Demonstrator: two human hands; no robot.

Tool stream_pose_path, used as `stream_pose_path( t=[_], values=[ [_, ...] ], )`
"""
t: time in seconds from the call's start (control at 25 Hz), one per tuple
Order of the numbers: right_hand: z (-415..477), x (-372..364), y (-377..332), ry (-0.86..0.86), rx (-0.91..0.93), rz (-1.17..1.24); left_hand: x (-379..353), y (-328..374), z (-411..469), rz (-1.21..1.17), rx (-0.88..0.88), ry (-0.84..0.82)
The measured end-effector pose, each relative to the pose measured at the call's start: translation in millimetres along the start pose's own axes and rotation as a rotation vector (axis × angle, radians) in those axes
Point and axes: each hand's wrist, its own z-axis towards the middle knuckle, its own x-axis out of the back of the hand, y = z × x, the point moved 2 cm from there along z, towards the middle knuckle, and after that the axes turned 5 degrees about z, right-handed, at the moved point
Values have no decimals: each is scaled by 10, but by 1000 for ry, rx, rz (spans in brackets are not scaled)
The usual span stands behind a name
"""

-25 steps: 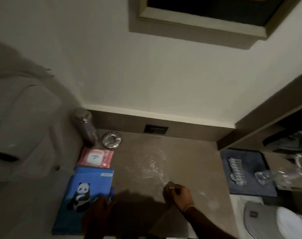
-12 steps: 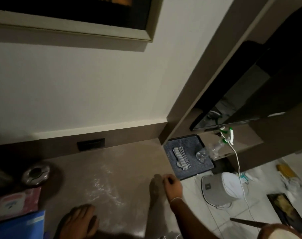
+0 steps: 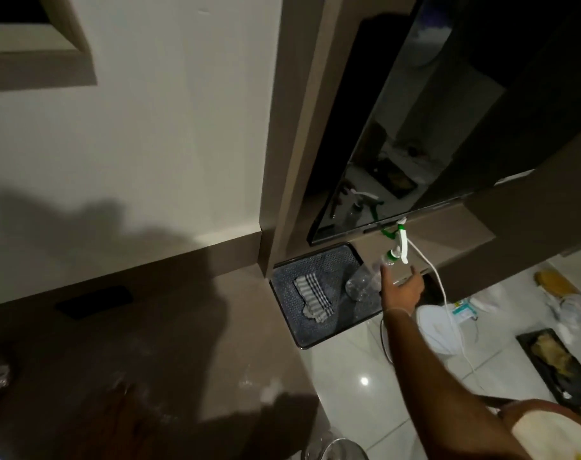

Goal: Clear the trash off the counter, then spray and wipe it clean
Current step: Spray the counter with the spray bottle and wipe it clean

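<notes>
Since half a second ago my right hand (image 3: pixel 402 288) has left the dusty counter (image 3: pixel 196 343) and reaches with fingers spread, empty, to the spray bottle (image 3: pixel 375 277) just before them, so spraying comes next; my left hand (image 3: pixel 123 413) rests flat in shadow.

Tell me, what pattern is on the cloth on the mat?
The cloth has dark and white checked stripes, seen in the head view.

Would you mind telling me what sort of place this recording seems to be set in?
Probably a hotel room or a bedroom, though I can't be sure: a brown built-in counter runs along the wall, a dark wall-mounted screen hangs over a lower shelf, and a tray holds a folded checked cloth beside a clear spray bottle.
</notes>
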Motion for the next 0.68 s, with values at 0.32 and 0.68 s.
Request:
stream_pose_path(
  t=[0.32, 0.68],
  values=[
    [574, -383, -142, -106, -12, 234, -144, 208, -52, 46, 155, 51],
    [448, -201, -229, -94, 275, 240, 110, 374, -97, -18, 190, -37]
  ],
)
